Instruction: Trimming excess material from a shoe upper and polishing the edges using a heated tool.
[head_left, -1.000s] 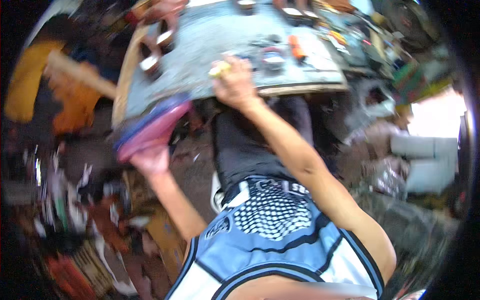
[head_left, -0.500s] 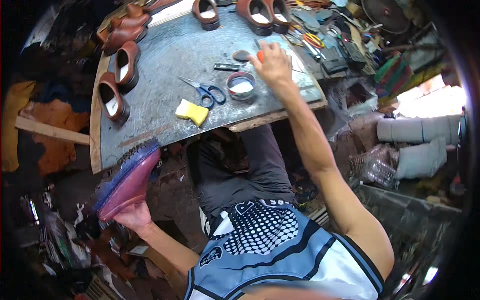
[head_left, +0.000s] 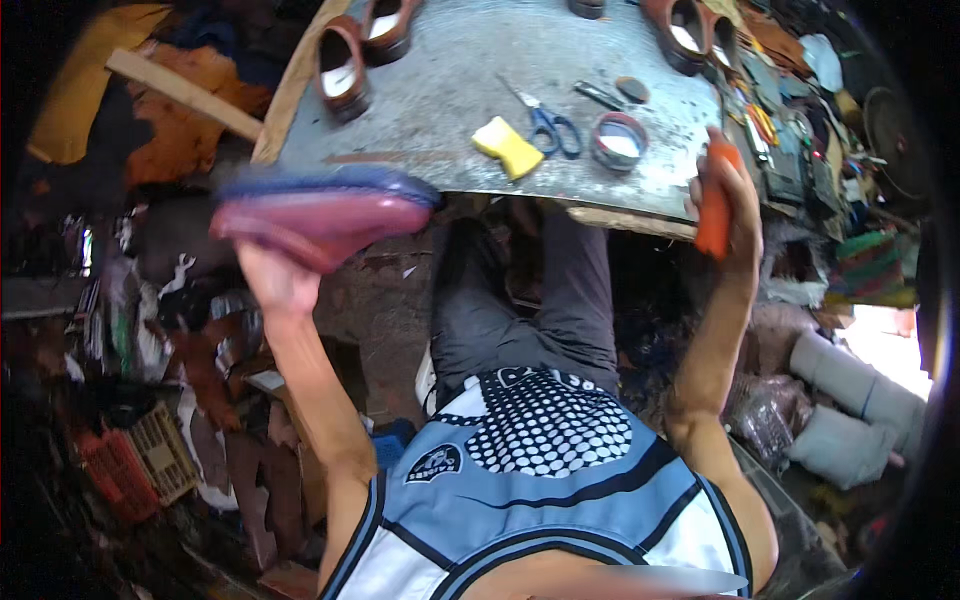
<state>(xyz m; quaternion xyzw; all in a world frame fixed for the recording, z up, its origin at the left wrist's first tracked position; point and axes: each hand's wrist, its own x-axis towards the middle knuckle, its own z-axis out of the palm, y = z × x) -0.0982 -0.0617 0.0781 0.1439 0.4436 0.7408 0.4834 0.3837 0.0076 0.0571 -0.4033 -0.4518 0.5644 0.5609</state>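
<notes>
At the left, my left hand [head_left: 283, 282] grips a maroon shoe [head_left: 315, 222] held sideways, its dark blue sole turned up toward the workbench edge; the shoe is blurred by motion. My right hand [head_left: 742, 200] is closed around an orange-handled tool [head_left: 713, 220] off the bench's right front corner. The tool's working end is too blurred to name. On the bench between the hands lie a yellow sponge [head_left: 508, 148], blue-handled scissors [head_left: 552, 132] and a round open tin [head_left: 620, 142] with something white inside.
Brown shoes [head_left: 343, 72] line the left of the grey workbench [head_left: 430, 110], with more brown shoes [head_left: 686, 35] at the far right. A small dark bar [head_left: 598, 95] and a dark oval piece [head_left: 632, 90] lie behind the tin. A wooden plank [head_left: 190, 95] juts out at the left.
My right hand has lifted the orange-handled tool off the bench and drawn it back toward me. My left hand has raised and turned the shoe closer to level. The view has shifted too.
</notes>
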